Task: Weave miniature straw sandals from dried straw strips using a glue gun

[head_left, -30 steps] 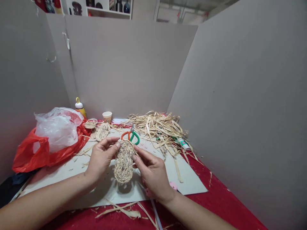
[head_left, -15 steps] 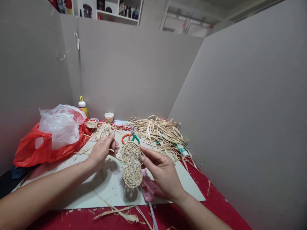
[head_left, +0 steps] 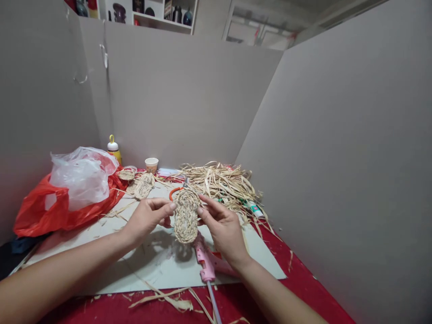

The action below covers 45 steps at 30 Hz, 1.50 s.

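Between my hands, above the white board, hangs a woven straw sole, an oval of braided straw. My left hand pinches its left edge with thumb and fingers. On the opposite edge my right hand grips it, thumb in front and fingers behind. Below and to the right lies a pink glue gun with a clear glue stick in its back end. Behind the sole are scissors, largely hidden, one orange handle showing. Another woven straw sole lies farther back on the left.
Dry straw strips are heaped at the back right, beside a white and green tube. A red plastic bag, a yellow bottle and a paper cup stand left. Grey partitions enclose the red-covered table.
My left hand has moved right and now grips the sole's left edge. The sole has risen slightly, showing more of the glue gun and covering the scissors' green handle.
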Tool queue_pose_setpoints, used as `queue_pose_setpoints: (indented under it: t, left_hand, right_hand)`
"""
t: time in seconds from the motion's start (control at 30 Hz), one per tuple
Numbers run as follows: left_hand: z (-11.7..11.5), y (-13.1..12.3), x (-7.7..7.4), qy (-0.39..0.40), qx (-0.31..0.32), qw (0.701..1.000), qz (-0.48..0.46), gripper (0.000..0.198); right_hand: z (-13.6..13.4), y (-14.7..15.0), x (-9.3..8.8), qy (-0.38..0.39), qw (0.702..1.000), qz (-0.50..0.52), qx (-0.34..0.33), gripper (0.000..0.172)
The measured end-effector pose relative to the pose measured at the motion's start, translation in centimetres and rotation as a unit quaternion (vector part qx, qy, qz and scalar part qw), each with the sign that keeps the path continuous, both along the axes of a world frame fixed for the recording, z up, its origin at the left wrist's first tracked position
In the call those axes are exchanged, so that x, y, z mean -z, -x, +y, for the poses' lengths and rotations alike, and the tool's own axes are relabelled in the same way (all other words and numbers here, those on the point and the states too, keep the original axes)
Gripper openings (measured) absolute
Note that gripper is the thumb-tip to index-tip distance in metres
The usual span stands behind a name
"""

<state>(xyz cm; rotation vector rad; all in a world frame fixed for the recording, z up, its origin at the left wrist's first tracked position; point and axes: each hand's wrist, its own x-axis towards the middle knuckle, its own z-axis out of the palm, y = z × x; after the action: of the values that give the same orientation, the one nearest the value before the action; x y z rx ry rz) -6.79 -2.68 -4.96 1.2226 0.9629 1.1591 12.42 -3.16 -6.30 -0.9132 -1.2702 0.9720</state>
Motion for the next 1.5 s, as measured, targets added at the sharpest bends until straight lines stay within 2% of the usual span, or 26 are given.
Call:
queue_pose_setpoints:
  t: [0.23, 0.6, 0.97, 1.2, 1.37, 1.5]
  left_hand:
    - [-0.4, -0.4, 1.2, -0.04, -0.03, 0.997, 0.052, 0.019]
    - [-0.8, -1.0, 0.2, -0.001, -0.044, 0.998, 0.052, 0.019]
    - [-0.6, -1.1, 1.5, -0.046, -0.077, 0.99, 0.106, 0.013]
    - [-1.2, -1.3, 1.1, -0.045, -0.059, 0.992, 0.106, 0.013]
    - [-1.0, -1.1, 1.0, -0.026, -0.065, 0.995, 0.066, 0.016]
    - [-0.5, -1.0, 1.4, 0.037, -0.008, 0.999, -0.025, 0.019]
  right_hand:
    - [-0.3, 0.2, 1.0, -0.009, 1.0, 0.016, 0.009, 0.022]
    - [-0.8, 0.4, 1.9, -0.043, 0.996, -0.03, 0.067, 0.016]
    - [-1.2, 0.9, 2.6, -0.064, 0.992, -0.05, 0.093, 0.012]
    - [-1.2, 0.7, 2.2, -0.055, 0.992, -0.035, 0.106, 0.013]
    - [-1.1, 0.3, 2.1, -0.034, 0.995, -0.013, 0.097, 0.016]
    - [-1.1, 0.0, 1.8, -0.02, 0.996, 0.013, 0.081, 0.018]
